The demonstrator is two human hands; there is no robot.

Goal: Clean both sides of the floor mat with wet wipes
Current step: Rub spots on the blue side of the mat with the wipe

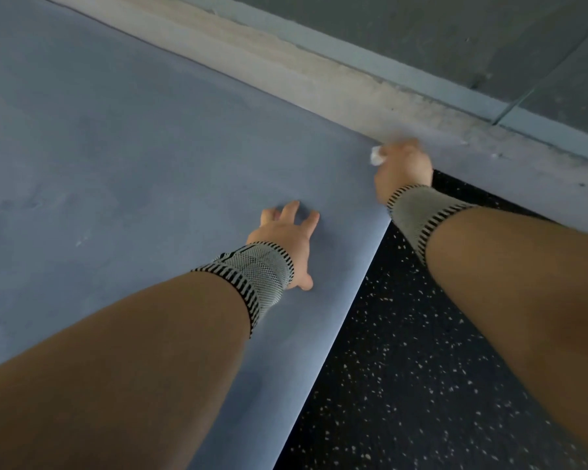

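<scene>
A blue-grey floor mat (143, 157) covers the left and middle of the view, its right edge running diagonally down to the bottom. My left hand (286, 232) presses on the mat near that edge with fingers spread. My right hand (404, 167) is at the mat's far right corner, blurred, and grips a crumpled white wet wipe (376, 156) against the corner. Both wrists wear striped grey bands.
Black speckled rubber floor (404, 385) lies to the right of the mat. A pale concrete strip (319, 72) runs along the mat's far edge, with a dark grey wall (455, 32) behind it.
</scene>
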